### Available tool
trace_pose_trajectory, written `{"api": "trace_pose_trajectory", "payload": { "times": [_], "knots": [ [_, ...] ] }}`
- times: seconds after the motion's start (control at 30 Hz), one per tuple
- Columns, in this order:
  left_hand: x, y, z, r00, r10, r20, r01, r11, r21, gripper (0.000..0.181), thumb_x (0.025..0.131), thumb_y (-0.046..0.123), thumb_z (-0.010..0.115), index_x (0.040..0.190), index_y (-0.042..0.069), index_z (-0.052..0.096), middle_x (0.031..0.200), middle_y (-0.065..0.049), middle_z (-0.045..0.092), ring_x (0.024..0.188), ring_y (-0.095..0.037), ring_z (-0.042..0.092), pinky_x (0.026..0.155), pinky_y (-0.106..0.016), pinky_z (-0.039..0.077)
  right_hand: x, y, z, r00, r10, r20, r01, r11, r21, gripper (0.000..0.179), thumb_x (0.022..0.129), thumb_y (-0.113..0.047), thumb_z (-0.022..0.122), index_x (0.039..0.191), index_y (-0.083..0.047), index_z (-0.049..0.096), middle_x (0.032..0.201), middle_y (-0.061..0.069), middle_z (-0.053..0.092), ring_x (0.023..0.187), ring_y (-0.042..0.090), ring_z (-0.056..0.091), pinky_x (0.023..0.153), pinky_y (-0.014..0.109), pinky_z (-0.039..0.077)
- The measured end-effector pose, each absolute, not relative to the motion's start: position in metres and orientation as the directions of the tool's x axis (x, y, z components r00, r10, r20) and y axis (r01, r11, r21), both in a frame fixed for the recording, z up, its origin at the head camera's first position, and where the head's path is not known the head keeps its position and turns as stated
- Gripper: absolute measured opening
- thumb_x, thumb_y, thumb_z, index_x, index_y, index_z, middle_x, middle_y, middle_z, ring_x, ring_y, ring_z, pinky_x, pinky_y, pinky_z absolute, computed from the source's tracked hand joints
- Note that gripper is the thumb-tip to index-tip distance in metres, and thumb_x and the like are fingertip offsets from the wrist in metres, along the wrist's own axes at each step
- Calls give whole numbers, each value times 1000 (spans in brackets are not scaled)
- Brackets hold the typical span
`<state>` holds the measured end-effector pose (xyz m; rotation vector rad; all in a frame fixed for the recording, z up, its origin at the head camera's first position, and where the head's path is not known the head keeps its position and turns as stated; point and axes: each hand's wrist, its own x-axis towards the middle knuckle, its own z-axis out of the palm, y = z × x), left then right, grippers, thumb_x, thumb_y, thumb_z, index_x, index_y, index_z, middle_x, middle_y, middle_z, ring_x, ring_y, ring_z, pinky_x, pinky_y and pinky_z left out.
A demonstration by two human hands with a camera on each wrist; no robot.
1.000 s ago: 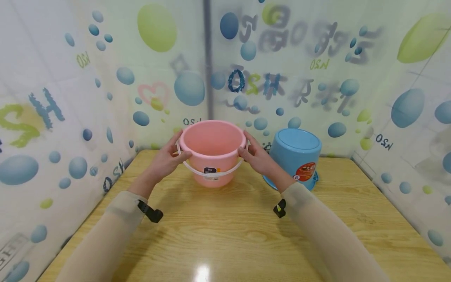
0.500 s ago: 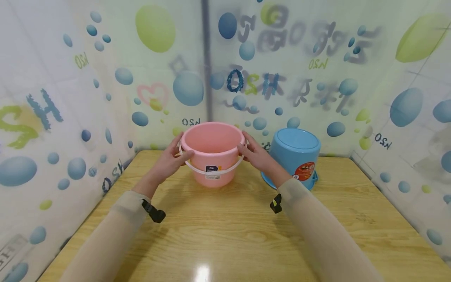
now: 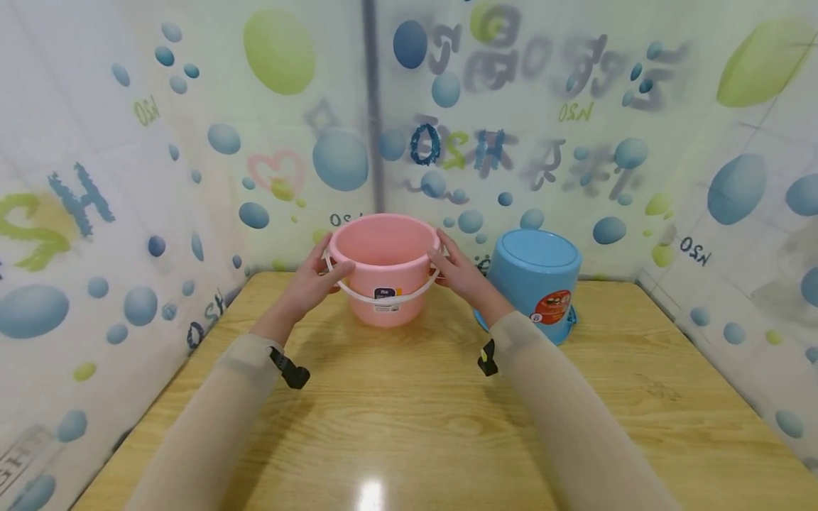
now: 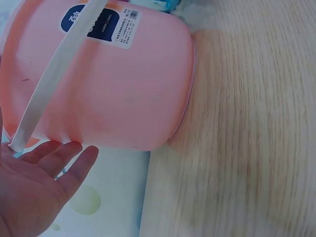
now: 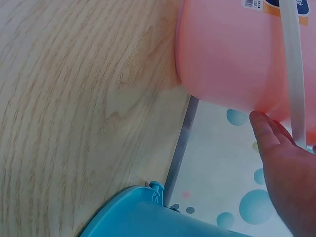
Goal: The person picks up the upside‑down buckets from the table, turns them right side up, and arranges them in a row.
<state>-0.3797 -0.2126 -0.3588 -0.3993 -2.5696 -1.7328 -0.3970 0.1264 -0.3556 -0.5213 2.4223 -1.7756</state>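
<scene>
A pink bucket, mouth up, stands toward the back of the wooden table in the head view. Its white handle hangs down across the front, over a dark label. My left hand holds the bucket's left side, thumb at the front below the rim and fingers along the side, as the left wrist view shows. From the right, my right hand holds the opposite side the same way. Fingertips meet the pink wall in the right wrist view. Whether the base touches the table is hard to tell.
Right of the pink bucket, a blue bucket stands upside down with a red label, close to my right forearm. The wooden table reaches to a patterned curtain at the back and sides.
The pink bucket has shifted slightly toward the back of the table, and its label sits a little higher. Both hands and forearms moved forward with it. The blue bucket has stayed in place.
</scene>
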Motion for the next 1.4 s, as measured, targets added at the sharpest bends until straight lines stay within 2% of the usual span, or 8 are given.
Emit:
{"api": "trace_pose_trajectory", "payload": {
  "times": [0.1, 0.3, 0.53, 0.73, 0.83, 0.97, 1.2, 1.4],
  "knots": [
    [-382, -212, -359, -967, 203, 157, 220, 342, 914, 99, 104, 60, 69, 177, 45, 3, 181, -8, 32, 162, -38, 41, 122, -66, 47, -400, 126, -356, -934, -329, 137, -231, 264, -937, 72, 118, -50, 44, 178, -37, 6, 176, 19, 39, 150, 44, 56, 125, 63, 44],
    [-385, -212, -358, -972, 193, 133, 195, 353, 915, 101, 105, 60, 68, 176, 46, -1, 183, -8, 25, 164, -38, 37, 122, -66, 46, -402, 124, -355, -941, -312, 131, -221, 275, -936, 73, 117, -52, 45, 178, -37, 7, 177, 17, 38, 149, 44, 57, 126, 62, 44],
    [-388, -212, -358, -972, 187, 140, 200, 356, 913, 101, 106, 57, 68, 177, 41, -2, 182, -13, 29, 163, -41, 39, 122, -67, 46, -402, 123, -352, -936, -324, 136, -224, 251, -942, 72, 119, -48, 42, 179, -35, 5, 180, 17, 32, 153, 44, 53, 127, 62, 42],
    [-386, -212, -357, -971, 195, 139, 202, 356, 912, 102, 105, 58, 68, 177, 42, -3, 183, -12, 27, 164, -39, 37, 123, -67, 44, -402, 124, -354, -944, -302, 129, -220, 290, -931, 72, 118, -52, 42, 178, -37, 6, 175, 20, 39, 147, 45, 57, 125, 63, 45],
    [-385, -212, -358, -974, 189, 123, 186, 365, 912, 108, 104, 62, 68, 177, 38, -9, 183, -13, 24, 166, -38, 34, 126, -65, 43, -399, 124, -353, -951, -275, 140, -234, 346, -909, 75, 116, -56, 44, 178, -36, 7, 177, 19, 35, 155, 43, 48, 126, 66, 42],
    [-382, -213, -356, -980, 159, 118, 172, 388, 905, 111, 105, 65, 63, 177, 30, -14, 183, -19, 20, 168, -42, 27, 131, -63, 36, -391, 124, -347, -956, -231, 180, -261, 390, -883, 78, 115, -59, 44, 179, -35, 5, 183, 17, 20, 168, 41, 28, 129, 70, 34],
    [-369, -215, -342, -965, 80, 248, 258, 427, 866, 106, 104, 64, 65, 179, 28, -1, 185, -16, 14, 170, -41, 20, 133, -67, 29, -374, 127, -329, -948, -216, 234, -302, 376, -876, 87, 112, -66, 48, 179, -30, 5, 186, 12, 14, 169, 41, 26, 131, 64, 34],
    [-351, -212, -325, -912, 62, 405, 394, 404, 826, 95, 106, 50, 69, 179, 25, 14, 184, -9, 22, 171, -34, 22, 136, -62, 27, -348, 142, -319, -925, -276, 262, -359, 407, -840, 82, 114, -59, 49, 179, -29, 9, 185, 10, 17, 170, 39, 25, 133, 63, 32]
  ]
}}
